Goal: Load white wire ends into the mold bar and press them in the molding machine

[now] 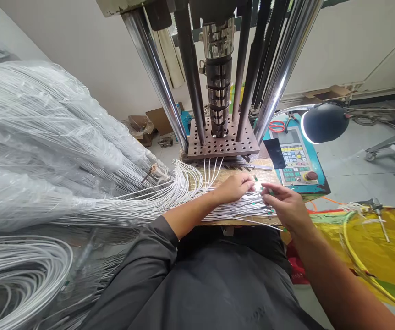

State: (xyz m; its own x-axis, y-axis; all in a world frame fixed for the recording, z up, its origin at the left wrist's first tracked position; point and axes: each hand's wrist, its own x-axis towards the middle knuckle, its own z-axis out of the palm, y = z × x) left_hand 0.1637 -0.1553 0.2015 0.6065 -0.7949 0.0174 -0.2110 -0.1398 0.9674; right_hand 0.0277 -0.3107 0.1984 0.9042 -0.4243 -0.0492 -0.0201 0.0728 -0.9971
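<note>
A thick spread of white cables point(183, 197) lies across the wooden work surface, with small green pieces at several of the ends on the right. My left hand point(236, 187) rests over the cables, thumb and fingers pinched together at the end of a white cable beside a bright, washed-out spot. Facing it from the right, my right hand point(286, 205) has its thumb and fingertips close together at the same spot. What lies between the right fingertips is too small and glaring to make out. Behind both hands stands a press with a perforated metal plate point(197, 149).
A lit black lamp point(328, 123) hangs over a teal control box point(316, 169) at right. Red-handled scissors point(276, 126) lie on that box. Plastic-wrapped cable bundles point(46, 137) fill the left, with a cable coil point(60, 261) below. A yellow bag point(379, 243) stands right.
</note>
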